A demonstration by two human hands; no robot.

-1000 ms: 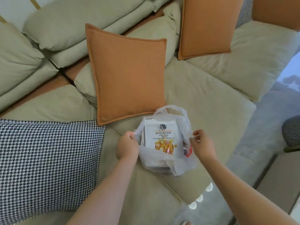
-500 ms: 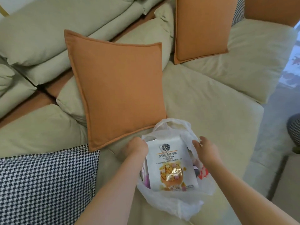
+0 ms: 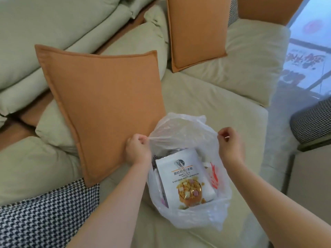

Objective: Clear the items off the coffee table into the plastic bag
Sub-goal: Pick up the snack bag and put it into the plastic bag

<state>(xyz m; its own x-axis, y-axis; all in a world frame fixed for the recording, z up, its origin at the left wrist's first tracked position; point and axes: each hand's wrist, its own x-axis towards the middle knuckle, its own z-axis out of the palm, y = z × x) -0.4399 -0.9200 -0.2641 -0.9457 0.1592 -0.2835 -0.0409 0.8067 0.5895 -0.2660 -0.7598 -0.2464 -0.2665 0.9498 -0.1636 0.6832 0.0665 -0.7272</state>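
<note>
Item: plastic bag, thin, translucent white, set on the pale green seat of a sofa, just in front of an orange cushion that is propped against the backrest; a second orange cushion is stood further back, and a black-and-white checked cushion is laid at the near left. Contents: a white oat snack packet printed with a bowl of cereal, laid face up with its long axis running away from the viewer and tilted slightly left; further items are tucked beneath and beside it, too hidden to be named. Red print is seen on the bag's right wall. Left hand: closed, the left edge of the bag's mouth pinched and drawn taut. Right hand: closed in a fist at the right edge of the mouth, apparently pinching the film, though the grip itself is hidden. The mouth is thus held stretched between the two hands, which are placed at about equal reach either side of it, with the packet lying below and between them. No coffee table is seen in this view. Judgement: the packing appears largely done, and the edges are likely to be gathered together or lifted next
</note>
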